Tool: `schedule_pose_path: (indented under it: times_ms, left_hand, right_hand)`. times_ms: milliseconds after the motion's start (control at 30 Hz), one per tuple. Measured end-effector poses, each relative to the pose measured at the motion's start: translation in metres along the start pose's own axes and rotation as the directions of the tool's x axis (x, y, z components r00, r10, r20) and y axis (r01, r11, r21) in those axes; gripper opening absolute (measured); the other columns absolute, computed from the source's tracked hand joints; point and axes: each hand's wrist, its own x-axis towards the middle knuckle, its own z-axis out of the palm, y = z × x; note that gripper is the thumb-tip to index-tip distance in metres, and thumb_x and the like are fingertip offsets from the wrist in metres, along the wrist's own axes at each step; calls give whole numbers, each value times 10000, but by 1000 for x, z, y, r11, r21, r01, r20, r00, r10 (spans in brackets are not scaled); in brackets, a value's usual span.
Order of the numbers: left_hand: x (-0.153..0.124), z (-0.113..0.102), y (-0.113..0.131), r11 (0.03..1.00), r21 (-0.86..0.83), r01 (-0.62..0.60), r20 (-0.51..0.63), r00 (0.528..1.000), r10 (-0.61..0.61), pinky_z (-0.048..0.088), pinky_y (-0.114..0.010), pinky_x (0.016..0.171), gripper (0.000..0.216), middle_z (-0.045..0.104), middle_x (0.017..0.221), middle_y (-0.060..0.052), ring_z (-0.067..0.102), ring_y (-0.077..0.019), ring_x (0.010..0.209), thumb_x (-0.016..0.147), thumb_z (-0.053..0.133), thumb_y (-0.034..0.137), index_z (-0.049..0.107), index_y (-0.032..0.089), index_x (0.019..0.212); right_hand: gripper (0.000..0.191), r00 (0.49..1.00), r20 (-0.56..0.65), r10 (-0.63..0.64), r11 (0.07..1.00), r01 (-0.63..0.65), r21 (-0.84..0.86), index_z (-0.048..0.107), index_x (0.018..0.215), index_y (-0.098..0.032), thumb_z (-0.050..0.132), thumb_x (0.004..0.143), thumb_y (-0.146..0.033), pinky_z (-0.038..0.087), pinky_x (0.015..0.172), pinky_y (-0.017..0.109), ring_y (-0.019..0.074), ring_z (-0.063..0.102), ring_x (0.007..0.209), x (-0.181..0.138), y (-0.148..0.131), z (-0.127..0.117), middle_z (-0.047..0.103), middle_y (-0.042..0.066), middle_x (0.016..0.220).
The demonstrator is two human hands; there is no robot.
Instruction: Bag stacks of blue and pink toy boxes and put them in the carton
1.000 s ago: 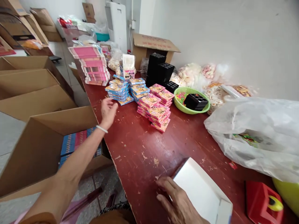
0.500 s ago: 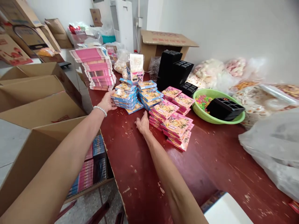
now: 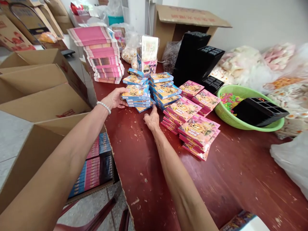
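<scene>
My left hand (image 3: pixel 114 98), with a white bead bracelet on its wrist, has its fingers against the left side of a stack of blue picture boxes (image 3: pixel 136 91). My right hand (image 3: pixel 152 119) rests on the dark red table (image 3: pixel 137 179), its fingertips at a small blue box (image 3: pixel 143 109). A second blue stack (image 3: pixel 163 89) stands behind that hand. To the right lie piles of pink packets (image 3: pixel 192 112). A tall pile of pink flat packs (image 3: pixel 102 54) stands at the far end.
Black plastic trays (image 3: pixel 192 54) stand behind the packets. A green basket (image 3: pixel 250 125) holds coloured pieces and another black tray (image 3: pixel 260 111). Bags of pale food (image 3: pixel 240 67) line the wall. Cardboard boxes (image 3: pixel 43 86) stand left of the table edge, one holding stacked boxes (image 3: pixel 92 166).
My right hand has left the white box near the table's front edge and reached forward to the stacks. My left hand has come onto the blue stack. The view has moved closer.
</scene>
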Motion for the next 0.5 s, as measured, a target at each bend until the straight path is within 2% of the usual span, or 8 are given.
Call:
schedule_pose_path:
  times_ms: [300, 500]
  left_hand:
    - [3, 1, -2, 999, 37, 17, 238, 971, -25, 470, -306, 471, 608, 752, 811, -132, 690, -282, 587, 558, 789, 623, 718, 184, 973]
    - [7, 10, -4, 1000, -18, 12, 355, 935, -5, 469, -279, 389, 647, 722, 721, -95, 648, -244, 501, 589, 774, 672, 700, 192, 1016]
  right_hand:
    - [870, 1000, -10, -10, 1000, 10, 20, 183, 1730, -127, 530, 946, -271, 597, 1008, 400, 295, 757, 1058, -2, 1, -2, 775, 148, 1252]
    - [968, 1000, -4, -18, 966, 18, 259, 144, 1735, -135, 597, 890, -265, 654, 941, 421, 285, 773, 1017, 0, 5, -1, 782, 130, 1182]
